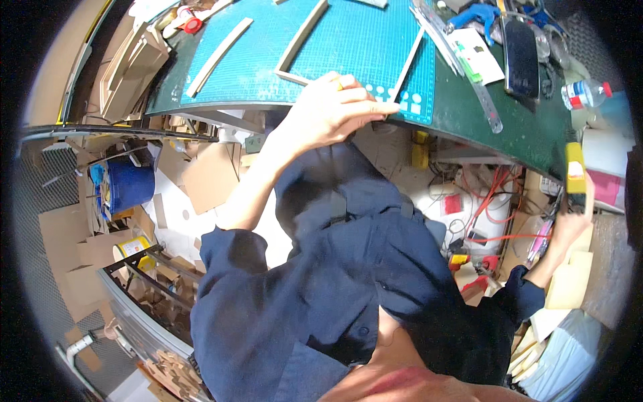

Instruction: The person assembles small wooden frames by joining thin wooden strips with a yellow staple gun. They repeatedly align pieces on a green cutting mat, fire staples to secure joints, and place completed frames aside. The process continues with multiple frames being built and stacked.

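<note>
My left hand (335,110) is at the near edge of the worktable, a ring on one finger. Its fingers are pinched on the near side of a thin wooden strip frame (301,35) and cover most of that side. The frame lies on a teal gridded cutting mat (261,50); a second strip (408,65) rises from beside my fingertips on the right. My right hand (569,226) is far to the right, beyond the table's corner, closed around what looks like the pale handle of a tool with a yellow block-shaped head (575,169). Its fingers are small and partly hidden.
A loose wooden strip (220,59) lies left on the mat. Rulers (485,107), a black phone (521,57), a blue glue gun (474,16) and a bottle (586,94) crowd the right. Below are a blue bin (130,186), cardboard (211,171) and red cables (495,194).
</note>
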`<state>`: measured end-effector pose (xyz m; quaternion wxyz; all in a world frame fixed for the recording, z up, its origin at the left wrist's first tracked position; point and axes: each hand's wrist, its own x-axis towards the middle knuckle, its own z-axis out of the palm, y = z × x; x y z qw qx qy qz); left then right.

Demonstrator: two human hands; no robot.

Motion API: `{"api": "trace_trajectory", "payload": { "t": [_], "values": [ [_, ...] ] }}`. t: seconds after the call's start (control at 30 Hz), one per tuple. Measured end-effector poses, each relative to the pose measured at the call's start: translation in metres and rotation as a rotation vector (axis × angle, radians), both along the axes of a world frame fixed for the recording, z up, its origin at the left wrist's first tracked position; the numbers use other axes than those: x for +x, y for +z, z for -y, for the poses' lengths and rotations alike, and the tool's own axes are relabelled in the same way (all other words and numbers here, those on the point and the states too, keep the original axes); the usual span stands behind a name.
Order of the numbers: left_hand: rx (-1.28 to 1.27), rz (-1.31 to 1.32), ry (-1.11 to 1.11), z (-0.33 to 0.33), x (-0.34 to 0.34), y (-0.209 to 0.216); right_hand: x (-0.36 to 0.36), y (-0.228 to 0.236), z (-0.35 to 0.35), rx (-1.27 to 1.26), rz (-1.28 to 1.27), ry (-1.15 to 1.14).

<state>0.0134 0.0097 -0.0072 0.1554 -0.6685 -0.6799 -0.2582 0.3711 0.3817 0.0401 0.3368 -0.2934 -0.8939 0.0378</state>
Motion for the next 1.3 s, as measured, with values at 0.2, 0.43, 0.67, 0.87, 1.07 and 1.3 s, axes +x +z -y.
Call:
{"api": "trace_trajectory", "payload": {
  "t": [0.2, 0.43, 0.67, 0.87, 1.07, 1.3],
  "values": [
    [-0.08, 0.09, 0.181, 0.026, -0.008, 0.009, -0.038, -0.027, -0.018, 0.142, 0.206, -0.027],
    [-0.045, 0.046, 0.206, 0.059, -0.011, -0.002, -0.071, -0.022, -0.018, -0.052, 0.217, 0.069],
    [0.194, -0.289, 0.183, 0.057, -0.026, 0.082, -0.055, -0.028, -0.032, -0.391, 0.278, 0.219],
    [0.059, -0.245, 0.25, 0.002, -0.093, 0.14, -0.046, -0.034, -0.014, -0.193, 0.331, 0.189],
    [-0.398, 0.156, 0.235, -0.043, -0.13, 0.079, -0.056, -0.026, 0.021, 0.021, 0.281, 0.077],
    [-0.178, 0.023, 0.311, -0.027, -0.14, 0.064, -0.104, -0.015, 0.091, 0.021, 0.154, 0.178]
  ]
}}
